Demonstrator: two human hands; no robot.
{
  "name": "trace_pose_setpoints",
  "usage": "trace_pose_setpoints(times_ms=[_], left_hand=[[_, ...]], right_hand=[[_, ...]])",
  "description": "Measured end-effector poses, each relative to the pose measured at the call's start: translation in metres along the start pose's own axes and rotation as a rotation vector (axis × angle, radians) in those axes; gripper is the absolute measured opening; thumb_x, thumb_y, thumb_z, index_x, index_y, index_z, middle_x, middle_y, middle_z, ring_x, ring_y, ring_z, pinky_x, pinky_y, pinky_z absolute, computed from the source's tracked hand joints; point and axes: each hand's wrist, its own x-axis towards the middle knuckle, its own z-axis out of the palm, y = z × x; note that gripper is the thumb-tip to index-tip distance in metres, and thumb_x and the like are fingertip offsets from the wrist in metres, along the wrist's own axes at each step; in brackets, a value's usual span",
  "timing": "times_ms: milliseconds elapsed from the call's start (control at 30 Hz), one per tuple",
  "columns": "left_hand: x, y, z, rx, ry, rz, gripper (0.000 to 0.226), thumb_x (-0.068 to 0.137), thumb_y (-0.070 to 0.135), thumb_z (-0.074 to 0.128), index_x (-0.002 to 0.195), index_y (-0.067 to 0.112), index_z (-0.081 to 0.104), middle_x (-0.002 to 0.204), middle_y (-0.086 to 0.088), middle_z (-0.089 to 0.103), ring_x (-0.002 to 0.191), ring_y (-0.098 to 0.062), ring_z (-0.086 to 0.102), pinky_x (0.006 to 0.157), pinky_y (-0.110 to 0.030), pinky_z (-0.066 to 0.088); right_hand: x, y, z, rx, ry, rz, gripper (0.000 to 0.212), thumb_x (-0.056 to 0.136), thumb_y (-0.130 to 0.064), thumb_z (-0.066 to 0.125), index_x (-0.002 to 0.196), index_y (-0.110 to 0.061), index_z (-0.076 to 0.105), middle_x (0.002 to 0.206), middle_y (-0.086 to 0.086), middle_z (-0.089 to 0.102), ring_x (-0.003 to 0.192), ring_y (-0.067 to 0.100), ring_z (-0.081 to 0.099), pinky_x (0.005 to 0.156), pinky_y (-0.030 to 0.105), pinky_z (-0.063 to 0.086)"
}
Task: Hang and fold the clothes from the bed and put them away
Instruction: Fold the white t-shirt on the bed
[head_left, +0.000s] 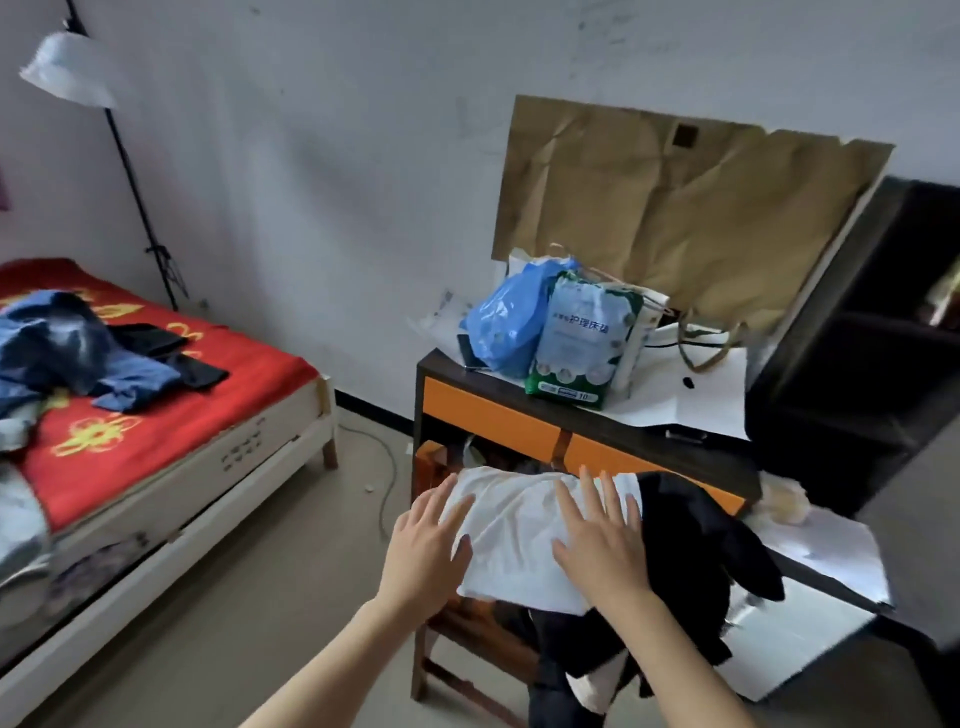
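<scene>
The folded white garment (511, 525) lies on top of what seems to be a pulled-out drawer (431, 461) of the cabinet with orange fronts (488, 415), at the near right of the room. I cannot tell for sure whether it is a drawer or a low stand. Probably the garment is put there because this is where folded clothes are stored, and it is laid flat so that the fold does not open.

Both arms reach forward and down. The left hand (426, 545) rests on the left edge of the garment and the right hand (602, 540) on its right part. On both hands the fingers are straight and spread and hold nothing; I think they press the fabric flat.

Just to the right, a black garment (696, 540) hangs unfolded over the edge, touching the white one.

Far to the left, blue clothes (62, 353) and a dark piece (171, 348) lie in a heap on the bed (171, 431), so much of the task is not yet done
</scene>
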Motion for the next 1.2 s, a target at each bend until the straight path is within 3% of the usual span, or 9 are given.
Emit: trace_pose_setpoints(times_ms=[67, 200, 300, 467, 700, 800, 933, 1067, 1200], left_hand=[[0.005, 0.008, 0.016, 0.049, -0.152, 0.057, 0.061, 0.093, 0.033, 0.049, 0.149, 0.027, 0.024, 0.159, 0.000, 0.008, 0.146, -0.018, 0.010, 0.115, -0.036, 0.018], [0.012, 0.011, 0.039, 0.068, -0.381, 0.085, 0.075, 0.093, 0.047, 0.044, 0.150, 0.035, -0.002, 0.159, 0.004, -0.010, 0.146, -0.018, -0.009, 0.116, -0.040, 0.008], [0.010, 0.004, 0.046, 0.097, -0.491, 0.098, 0.075, 0.090, 0.058, 0.044, 0.150, 0.038, 0.003, 0.158, 0.005, -0.013, 0.146, -0.020, -0.009, 0.116, -0.044, 0.011], [0.009, -0.006, 0.048, 0.091, -0.528, 0.102, 0.073, 0.088, 0.062, 0.042, 0.149, 0.042, 0.008, 0.158, 0.007, -0.014, 0.146, -0.019, -0.007, 0.116, -0.046, 0.011], [-0.007, -0.025, 0.040, -0.047, -0.633, -0.044, 0.079, 0.085, 0.055, 0.053, 0.149, 0.043, 0.008, 0.159, 0.009, -0.005, 0.146, -0.022, 0.001, 0.114, -0.045, 0.016], [-0.016, -0.034, 0.035, -0.073, -0.612, -0.120, 0.079, 0.087, 0.055, 0.053, 0.148, 0.043, 0.004, 0.159, 0.007, -0.003, 0.145, -0.023, 0.001, 0.115, -0.047, 0.016], [-0.016, -0.041, 0.019, -0.100, -0.492, -0.177, 0.087, 0.085, 0.054, 0.057, 0.148, 0.042, -0.001, 0.159, 0.005, -0.002, 0.144, -0.023, 0.006, 0.115, -0.046, 0.022], [-0.012, -0.039, 0.004, -0.190, -0.387, -0.238, 0.108, 0.075, 0.055, 0.068, 0.145, 0.043, -0.015, 0.159, 0.004, -0.011, 0.145, -0.023, -0.003, 0.115, -0.049, 0.014], [-0.021, -0.036, -0.005, -0.282, -0.266, -0.238, 0.123, 0.070, 0.052, 0.074, 0.130, 0.044, -0.032, 0.157, 0.007, -0.016, 0.145, -0.019, -0.008, 0.116, -0.042, 0.008]], right_hand=[[-0.005, 0.016, 0.014, -0.012, -0.104, 0.052, 0.063, 0.096, -0.046, 0.037, 0.150, -0.027, 0.010, 0.159, 0.005, 0.003, 0.145, 0.021, 0.007, 0.115, 0.039, 0.007], [-0.003, 0.017, 0.017, 0.043, -0.057, 0.063, 0.050, 0.094, -0.047, 0.043, 0.142, -0.036, 0.033, 0.153, 0.000, 0.023, 0.138, 0.018, 0.025, 0.110, 0.033, 0.018], [0.005, 0.012, 0.015, 0.056, 0.001, 0.096, 0.037, 0.094, -0.042, 0.045, 0.130, -0.038, 0.050, 0.144, -0.003, 0.039, 0.127, 0.019, 0.039, 0.102, 0.030, 0.025], [0.014, 0.016, 0.016, -0.021, -0.033, 0.080, 0.034, 0.097, -0.034, 0.040, 0.129, -0.035, 0.052, 0.132, 0.000, 0.050, 0.117, 0.023, 0.047, 0.097, 0.031, 0.030], [0.042, 0.014, 0.006, -0.152, -0.084, 0.017, 0.032, 0.101, -0.034, 0.034, 0.116, -0.026, 0.061, 0.117, 0.003, 0.057, 0.110, 0.023, 0.054, 0.092, 0.033, 0.035], [0.054, 0.007, -0.002, -0.081, -0.105, 0.012, 0.031, 0.101, -0.030, 0.033, 0.115, -0.022, 0.060, 0.118, 0.004, 0.060, 0.110, 0.024, 0.055, 0.091, 0.033, 0.036], [0.068, -0.016, -0.028, 0.379, -0.110, 0.105, 0.025, 0.097, -0.019, 0.036, 0.103, -0.013, 0.060, 0.106, 0.009, 0.065, 0.102, 0.030, 0.058, 0.074, 0.031, 0.041], [0.070, -0.047, -0.067, 0.661, 0.058, -0.069, 0.024, 0.095, -0.013, 0.043, 0.099, -0.011, 0.067, 0.098, 0.007, 0.069, 0.094, 0.026, 0.061, 0.071, 0.030, 0.042], [0.072, -0.069, -0.110, 0.876, 0.176, -0.241, 0.022, 0.094, -0.011, 0.049, 0.098, -0.002, 0.069, 0.092, 0.010, 0.070, 0.088, 0.023, 0.062, 0.079, 0.033, 0.047]])
